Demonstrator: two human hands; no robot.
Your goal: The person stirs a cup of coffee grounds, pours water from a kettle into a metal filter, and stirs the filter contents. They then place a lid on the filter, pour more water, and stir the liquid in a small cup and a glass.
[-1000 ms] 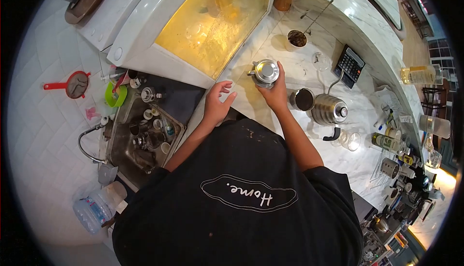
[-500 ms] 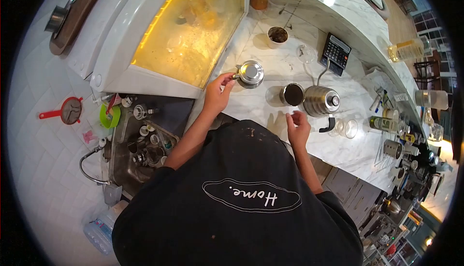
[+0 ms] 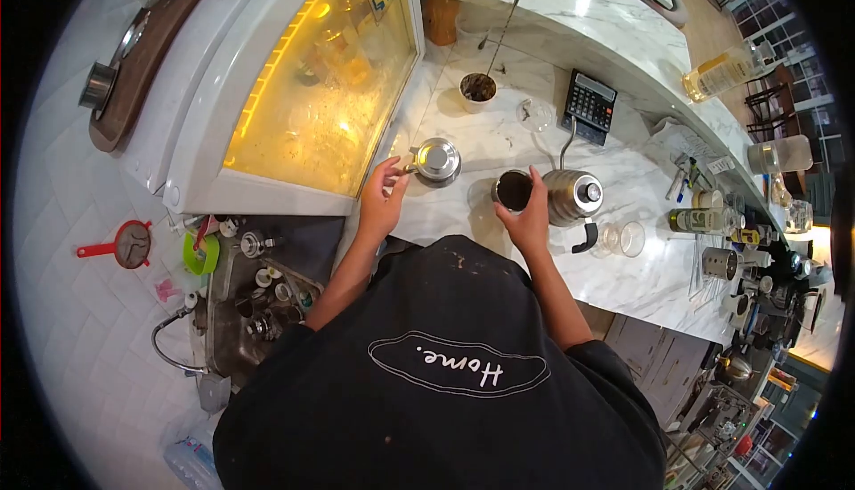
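Observation:
A small lidded metal pot point(image 3: 437, 161) stands on the marble counter point(image 3: 485, 156). My left hand point(image 3: 382, 198) is at its handle, fingers closed round it. To the right, my right hand point(image 3: 527, 214) has thumb and fingers around the near right side of a cup of dark contents point(image 3: 512, 191). Right beside that cup stands a steel gooseneck kettle point(image 3: 573, 197) with a black handle. Behind them are a paper cup with dark brown matter point(image 3: 477, 91), a clear round lid point(image 3: 535, 115) and a black calculator point(image 3: 590, 106).
A glass-doored, yellow-lit cabinet point(image 3: 325, 80) stands at the left, above a sink point(image 3: 240, 312). Clear glasses point(image 3: 631, 239) are right of the kettle. A bottle point(image 3: 704, 220) and several utensils line the counter's right side. A raised ledge point(image 3: 614, 9) runs behind.
My right hand has moved up to the dark cup and closed around its side. The camera view has shifted, so the counter items appear further left. My left hand stays at the pot's handle.

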